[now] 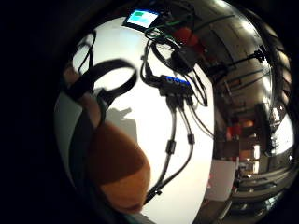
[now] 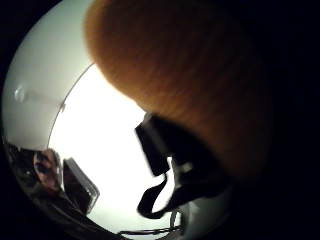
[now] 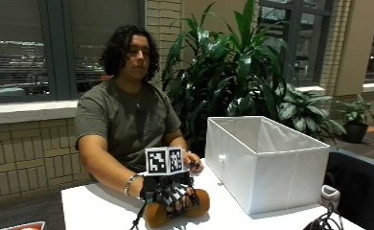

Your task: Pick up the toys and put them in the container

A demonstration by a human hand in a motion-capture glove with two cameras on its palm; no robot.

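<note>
An orange-brown plush toy [image 3: 201, 203] lies on the white table [image 3: 98, 211] in front of the person. My gloved right hand [image 3: 171, 195] is on top of it, fingers curled round it. The toy rests on or just above the table; I cannot tell which. It fills much of the thumb side palm view [image 2: 190, 75] and shows beside the palm in the little finger side view [image 1: 117, 168]. The white fabric container [image 3: 270, 163] stands open-topped just right of the hand. The bare left hand [image 3: 193, 166] rests behind, near the container's corner.
A black hub with several cables [image 1: 175, 84] lies on the table, with a small lit screen [image 1: 141, 18] beyond it. More cables [image 3: 324, 221] sit at the table's right front corner. Large plants [image 3: 238, 72] stand behind the container.
</note>
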